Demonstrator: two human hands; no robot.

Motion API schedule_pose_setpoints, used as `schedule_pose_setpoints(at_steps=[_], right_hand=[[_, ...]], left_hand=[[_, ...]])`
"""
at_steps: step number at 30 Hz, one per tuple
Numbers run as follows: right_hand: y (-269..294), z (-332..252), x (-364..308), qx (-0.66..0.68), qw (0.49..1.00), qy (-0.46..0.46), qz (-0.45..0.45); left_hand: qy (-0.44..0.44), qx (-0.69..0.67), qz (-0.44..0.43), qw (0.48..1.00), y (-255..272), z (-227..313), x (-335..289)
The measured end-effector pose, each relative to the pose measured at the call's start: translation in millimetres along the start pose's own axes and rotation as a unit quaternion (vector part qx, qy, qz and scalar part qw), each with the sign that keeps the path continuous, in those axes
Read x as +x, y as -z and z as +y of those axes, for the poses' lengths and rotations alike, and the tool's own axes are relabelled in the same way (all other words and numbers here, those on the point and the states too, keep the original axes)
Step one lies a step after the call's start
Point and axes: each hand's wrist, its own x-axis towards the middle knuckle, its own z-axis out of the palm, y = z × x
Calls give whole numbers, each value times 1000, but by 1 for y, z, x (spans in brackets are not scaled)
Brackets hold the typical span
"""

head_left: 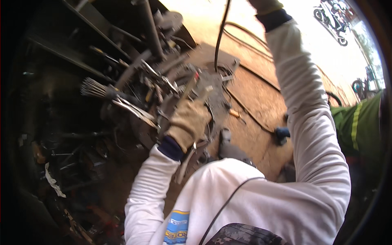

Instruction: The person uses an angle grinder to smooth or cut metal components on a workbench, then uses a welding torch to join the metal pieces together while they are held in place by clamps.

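Note:
My left hand (188, 122), in a tan work glove, reaches over a cluttered dark metal work surface (220, 92). Its fingers look stretched out and apart, though blurred; a red spot shows near one fingertip. Beside it are locking pliers (134, 109), a wire brush (98, 87) and another shiny metal tool (161, 77). A metal-handled tool (188, 161) lies near the wrist. My right hand (265, 5), also gloved, is stretched far forward and cut off by the upper edge, its fingers out of sight. A dark cable (220, 38) runs down to the work surface.
More cables (261, 77) cross the brown ground. A small orange-handled item (234, 113) lies by the surface's right edge. At the right stands a person in green clothing (354, 122) with a yellow stripe. Motorcycles (332, 20) are parked farther off. Dark metal bars (151, 32) rise at the upper left.

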Motion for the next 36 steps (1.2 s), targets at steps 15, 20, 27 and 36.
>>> schedule_pose_setpoints(at_steps=[15,20,27,36], right_hand=[[-35,-80,-543,14,885,-429,182],[-72,-68,-584,-23,849,-514,118],[-107,-61,-543,-150,841,-518,34],[-123,-40,-547,-159,840,-518,25]], left_hand=[[0,-46,30,999,1,-1,-5],[-5,-35,29,999,0,-1,-4],[-42,-84,66,993,2,-1,-4],[-65,-77,82,992,1,-4,-4]])
